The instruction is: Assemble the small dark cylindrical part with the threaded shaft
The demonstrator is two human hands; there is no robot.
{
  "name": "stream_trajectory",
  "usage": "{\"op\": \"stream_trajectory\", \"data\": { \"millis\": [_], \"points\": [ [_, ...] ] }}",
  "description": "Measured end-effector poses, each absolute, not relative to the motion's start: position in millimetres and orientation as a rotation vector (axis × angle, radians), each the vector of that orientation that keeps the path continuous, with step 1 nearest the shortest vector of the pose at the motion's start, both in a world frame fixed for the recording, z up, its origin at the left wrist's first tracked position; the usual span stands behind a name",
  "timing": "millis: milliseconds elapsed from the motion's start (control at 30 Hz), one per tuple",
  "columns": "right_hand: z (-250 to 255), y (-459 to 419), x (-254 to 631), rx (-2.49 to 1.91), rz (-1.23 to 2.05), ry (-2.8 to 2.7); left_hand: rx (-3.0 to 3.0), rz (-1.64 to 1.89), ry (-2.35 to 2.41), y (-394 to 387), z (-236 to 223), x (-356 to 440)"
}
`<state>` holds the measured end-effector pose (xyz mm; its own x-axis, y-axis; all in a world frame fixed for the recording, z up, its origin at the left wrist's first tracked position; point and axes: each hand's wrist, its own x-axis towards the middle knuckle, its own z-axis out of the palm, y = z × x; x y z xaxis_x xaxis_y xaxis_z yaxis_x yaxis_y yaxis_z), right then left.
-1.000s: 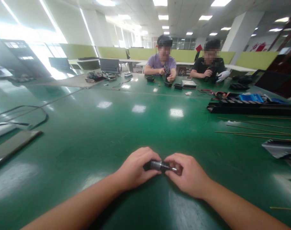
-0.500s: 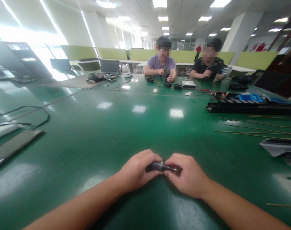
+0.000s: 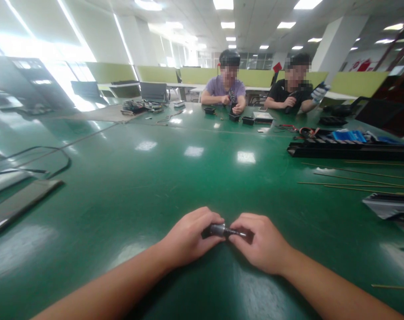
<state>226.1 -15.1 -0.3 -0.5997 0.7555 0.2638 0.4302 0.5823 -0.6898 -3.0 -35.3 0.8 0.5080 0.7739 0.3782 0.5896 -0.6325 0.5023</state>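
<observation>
Above the green table's near side I hold a small metal cylinder with a thin dark shaft (image 3: pixel 218 230), lying roughly sideways. My left hand (image 3: pixel 192 235) is closed round its thick grey body, thumb below and fingers above; the rear end is hidden in the palm. The shaft points right and ends in a bright narrow tip. My right hand (image 3: pixel 260 242) has thumb and forefinger curled about the shaft in a pinch, the tip showing between them. How firmly those fingertips touch it I cannot tell.
The green table (image 3: pixel 162 178) spreads ahead. Thin rods (image 3: pixel 355 183) and a long black channel (image 3: pixel 351 151) lie right; a flat grey panel (image 3: pixel 25 204) lies left. Two people sit opposite, behind small black boxes (image 3: pixel 248 120). A parts pile (image 3: pixel 135 106) is far left.
My right fingertips have parted slightly round the shaft, so more of it shows. My left hand keeps its hold. Across the table, the right-hand person's gloved hand has risen.
</observation>
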Motion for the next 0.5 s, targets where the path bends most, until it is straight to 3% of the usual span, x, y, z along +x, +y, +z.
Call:
{"op": "stream_trajectory", "data": {
  "millis": [500],
  "points": [
    [0.0,-14.0,227.8,-0.912,0.758,-2.249,2.456,0.863,1.156,-34.3,-2.1,-7.7]
  ]
}}
